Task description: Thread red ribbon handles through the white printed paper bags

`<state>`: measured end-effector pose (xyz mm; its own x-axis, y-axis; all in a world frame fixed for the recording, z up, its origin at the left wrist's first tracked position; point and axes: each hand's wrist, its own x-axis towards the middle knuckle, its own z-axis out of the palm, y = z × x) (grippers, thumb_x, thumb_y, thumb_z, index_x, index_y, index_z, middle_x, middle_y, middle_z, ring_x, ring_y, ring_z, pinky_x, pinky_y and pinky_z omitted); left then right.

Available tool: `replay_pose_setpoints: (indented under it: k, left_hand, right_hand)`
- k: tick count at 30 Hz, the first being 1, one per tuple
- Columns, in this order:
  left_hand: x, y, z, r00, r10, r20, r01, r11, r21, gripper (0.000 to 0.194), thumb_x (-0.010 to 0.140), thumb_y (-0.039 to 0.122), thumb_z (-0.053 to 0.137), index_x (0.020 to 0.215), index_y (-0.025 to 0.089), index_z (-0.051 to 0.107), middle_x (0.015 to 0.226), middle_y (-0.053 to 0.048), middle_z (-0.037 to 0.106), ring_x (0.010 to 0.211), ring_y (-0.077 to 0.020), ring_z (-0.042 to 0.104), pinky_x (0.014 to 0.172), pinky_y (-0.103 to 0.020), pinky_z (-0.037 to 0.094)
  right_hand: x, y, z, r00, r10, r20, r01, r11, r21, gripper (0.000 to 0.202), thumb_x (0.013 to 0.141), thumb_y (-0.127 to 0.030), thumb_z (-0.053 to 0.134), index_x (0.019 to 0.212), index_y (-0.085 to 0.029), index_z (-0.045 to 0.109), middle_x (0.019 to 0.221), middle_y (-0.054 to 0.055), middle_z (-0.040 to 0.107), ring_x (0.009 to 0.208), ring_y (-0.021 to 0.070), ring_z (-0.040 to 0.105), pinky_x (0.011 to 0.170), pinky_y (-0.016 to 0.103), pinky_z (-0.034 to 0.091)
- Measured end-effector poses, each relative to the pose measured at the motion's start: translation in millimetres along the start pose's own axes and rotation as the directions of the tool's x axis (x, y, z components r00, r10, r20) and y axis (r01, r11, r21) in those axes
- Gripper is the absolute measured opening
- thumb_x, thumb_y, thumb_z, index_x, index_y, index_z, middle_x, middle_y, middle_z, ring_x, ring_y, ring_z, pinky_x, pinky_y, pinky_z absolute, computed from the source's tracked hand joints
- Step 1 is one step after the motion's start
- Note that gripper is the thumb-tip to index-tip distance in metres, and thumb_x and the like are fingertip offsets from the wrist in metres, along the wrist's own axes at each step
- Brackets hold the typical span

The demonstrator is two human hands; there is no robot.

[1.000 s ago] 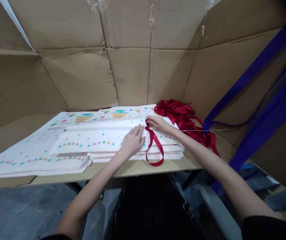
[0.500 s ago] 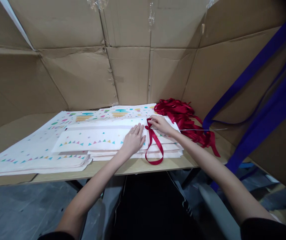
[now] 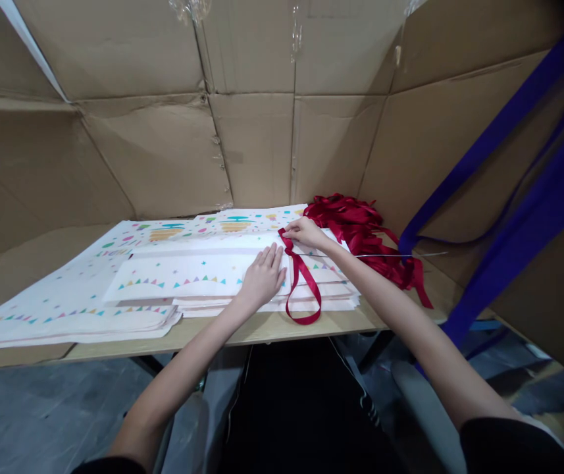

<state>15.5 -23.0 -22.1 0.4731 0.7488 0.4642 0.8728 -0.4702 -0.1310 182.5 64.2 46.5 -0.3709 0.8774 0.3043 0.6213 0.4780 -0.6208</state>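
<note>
My left hand [image 3: 263, 276] lies flat, fingers stretched, on a folded white printed sheet [image 3: 197, 271] with small coloured triangles. Just right of it and farther back, my right hand [image 3: 305, 233] pinches the upper end of a red ribbon [image 3: 312, 284]. The ribbon's lower part hangs in a loop over the front edge of the stacked sheets. A thin metal rod [image 3: 390, 255] runs rightward from near the ribbon, passing under my right forearm. A heap of red ribbons [image 3: 345, 220] sits behind and to the right of my right hand.
More printed white sheets [image 3: 74, 283] spread over the left of the wooden table [image 3: 256, 334]. Cardboard walls [image 3: 256, 145] stand behind and at both sides. Blue straps [image 3: 489, 155] hang at the right, down past the table's edge.
My right hand has moved slightly back and to the left, drawing the upper end of the red ribbon with it. My left hand has stayed in place.
</note>
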Motion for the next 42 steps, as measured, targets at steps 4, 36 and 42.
replay_pose_setpoints:
  k: [4,36,42]
  left_hand:
    - [0.2,0.4,0.1,1.0,0.002,-0.005,-0.002,1.0,0.001,0.053,0.096,0.031,0.032,0.14,0.003,0.04,0.147,-0.02,0.037,0.134,-0.0288,0.039,0.11,-0.04,0.033]
    - [13.1,-30.4,-0.9,0.962,0.263,0.072,-0.251,0.958,-0.14,0.059,0.096,0.05,0.029,0.143,0.016,0.037,0.151,-0.012,0.033,0.142,-0.0229,0.025,0.116,-0.048,0.014]
    - [10.6,-30.5,3.1,0.961,0.274,0.047,-0.269,0.959,-0.095,0.061,0.095,0.053,0.031,0.145,0.018,0.035,0.153,-0.011,0.031,0.142,-0.0246,0.023,0.116,-0.049,0.013]
  right_hand:
    - [4.3,4.6,2.4,0.999,0.041,-0.026,-0.04,0.998,0.044,0.011,0.072,-0.021,0.065,0.066,-0.013,0.069,0.066,0.003,0.068,0.066,0.0147,0.059,0.067,0.025,0.042]
    - [-93.8,43.3,-38.4,0.987,-0.163,-0.017,0.156,0.969,-0.193,0.018,0.08,-0.031,0.061,0.09,-0.017,0.066,0.09,0.007,0.066,0.08,0.0185,0.06,0.072,0.028,0.045]
    - [-112.7,43.7,-49.5,0.989,-0.146,0.004,0.137,0.923,-0.358,0.019,0.085,-0.015,0.049,0.083,-0.016,0.068,0.087,0.009,0.068,0.081,0.0193,0.061,0.075,0.029,0.043]
